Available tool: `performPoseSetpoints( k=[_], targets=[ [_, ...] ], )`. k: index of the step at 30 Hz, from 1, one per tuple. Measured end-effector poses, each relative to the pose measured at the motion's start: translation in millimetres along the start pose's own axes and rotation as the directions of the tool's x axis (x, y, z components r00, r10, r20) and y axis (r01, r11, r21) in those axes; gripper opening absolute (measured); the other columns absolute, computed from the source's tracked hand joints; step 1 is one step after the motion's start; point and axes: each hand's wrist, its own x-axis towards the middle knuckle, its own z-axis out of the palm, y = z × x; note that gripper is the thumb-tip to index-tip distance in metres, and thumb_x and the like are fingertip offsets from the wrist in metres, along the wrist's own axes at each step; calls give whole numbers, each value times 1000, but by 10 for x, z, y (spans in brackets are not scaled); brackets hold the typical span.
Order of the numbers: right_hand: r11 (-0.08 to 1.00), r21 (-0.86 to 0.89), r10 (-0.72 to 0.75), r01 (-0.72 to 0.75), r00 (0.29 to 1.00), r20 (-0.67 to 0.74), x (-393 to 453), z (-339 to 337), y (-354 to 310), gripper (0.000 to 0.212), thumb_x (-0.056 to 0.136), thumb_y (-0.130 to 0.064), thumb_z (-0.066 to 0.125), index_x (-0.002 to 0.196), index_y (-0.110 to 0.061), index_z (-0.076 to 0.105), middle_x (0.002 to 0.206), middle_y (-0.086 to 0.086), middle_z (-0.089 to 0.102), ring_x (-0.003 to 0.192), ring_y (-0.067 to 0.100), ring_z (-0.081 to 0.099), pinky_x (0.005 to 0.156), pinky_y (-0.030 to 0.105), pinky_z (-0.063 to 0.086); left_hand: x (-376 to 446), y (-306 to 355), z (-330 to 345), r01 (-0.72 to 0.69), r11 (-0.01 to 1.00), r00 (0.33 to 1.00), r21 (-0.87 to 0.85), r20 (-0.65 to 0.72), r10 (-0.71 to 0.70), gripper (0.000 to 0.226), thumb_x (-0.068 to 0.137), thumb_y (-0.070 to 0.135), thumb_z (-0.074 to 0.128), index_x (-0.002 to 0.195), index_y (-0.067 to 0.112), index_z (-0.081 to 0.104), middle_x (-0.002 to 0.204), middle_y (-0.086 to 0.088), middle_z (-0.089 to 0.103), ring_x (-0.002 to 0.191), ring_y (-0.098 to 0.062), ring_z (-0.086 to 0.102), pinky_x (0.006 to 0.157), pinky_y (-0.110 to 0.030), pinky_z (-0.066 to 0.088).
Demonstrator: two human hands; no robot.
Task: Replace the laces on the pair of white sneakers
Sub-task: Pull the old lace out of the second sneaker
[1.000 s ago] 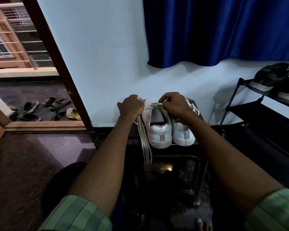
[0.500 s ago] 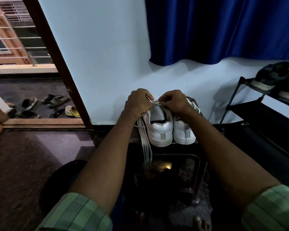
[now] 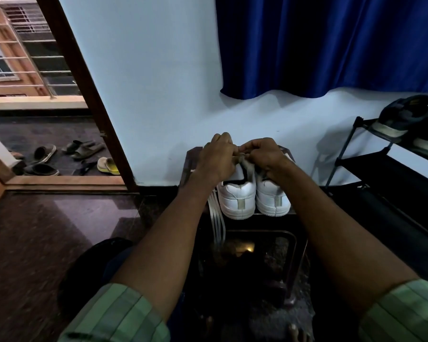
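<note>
Sneakers [image 3: 253,197], white, sit heels-out at the stool's [image 3: 190,156] near edge. Loose laces [image 3: 216,223] dangle off its left side. Left hand [image 3: 219,160] and right hand [image 3: 265,156], fingers curled, pinch the left shoe's lace [image 3: 240,157].

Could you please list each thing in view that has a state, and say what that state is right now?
Left hand: fingers curled, pinching a lace over the left sneaker.
Right hand: fingers curled, pinching the same lace.
Left sneaker: upright on the stand, heel toward the camera.
Right sneaker: upright beside it, touching.
Loose laces: hanging over the stand's front edge.
Curtain: drawn, hanging.
Door: open.
</note>
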Motion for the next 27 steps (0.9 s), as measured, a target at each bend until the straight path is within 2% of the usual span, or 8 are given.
performPoseSetpoints(
  k=[3,6,12,17,19,21,23,27],
  targets=[
    [998,-56,-6,4,1000,-23,27,12,18,24,89,12,61,101,0,78,93,18,75,79,20,63,64,27,56,51,11,21,90,967,996,-236,5,-91,18,100,12,59,100,15,77,110,-4,70,109,-26,63,91,-38,52],
    [998,-66,4,-7,999,-47,78,26,49,28,86,12,57,95,-4,78,94,18,75,81,21,64,74,36,57,55,65,-138,355,781,930,-513,113,-348,28,106,23,51,98,7,72,95,-3,69,91,-19,63,76,-12,47],
    [987,-157,-31,22,998,-52,76,39,41,21,85,-1,70,80,-19,78,77,5,73,65,12,59,58,26,48,61,26,-115,357,881,934,-310,122,-336,27,99,43,61,93,24,79,99,5,75,91,-12,67,85,-26,47],
    [972,-231,-76,50,992,-105,73,45,47,25,80,0,68,75,-23,78,83,4,78,78,18,70,74,37,60,151,76,-191,389,244,862,-888,258,-435,38,105,18,53,69,16,66,62,6,63,45,3,50,54,-17,40],
    [964,-253,-115,84,987,-110,58,53,50,25,79,1,68,79,-21,80,87,2,79,87,19,73,80,35,61,185,-40,-175,462,336,843,-821,288,-455,41,101,38,58,64,22,68,53,11,56,49,-4,52,58,-25,41],
    [958,-266,-142,110,985,-101,33,53,36,22,81,0,69,83,-19,80,84,-3,76,87,15,71,80,30,57,134,-155,-135,466,696,884,-547,244,-400,49,85,68,56,59,29,70,54,12,60,63,-15,61,69,-32,46],
    [947,-295,-165,127,980,-107,21,55,23,19,81,-2,73,82,-20,80,77,-7,72,84,13,70,78,27,54,105,-220,-42,392,839,920,-378,167,-354,43,84,69,54,70,34,76,75,11,73,80,-18,68,78,-33,52],
    [933,-327,-200,150,972,-123,24,43,25,15,78,-6,76,86,-17,81,85,2,78,87,19,74,83,36,60,124,-57,-120,280,490,925,-825,95,-367,35,102,32,56,71,25,70,91,-1,77,92,-15,70,85,-28,50]
  ],
)
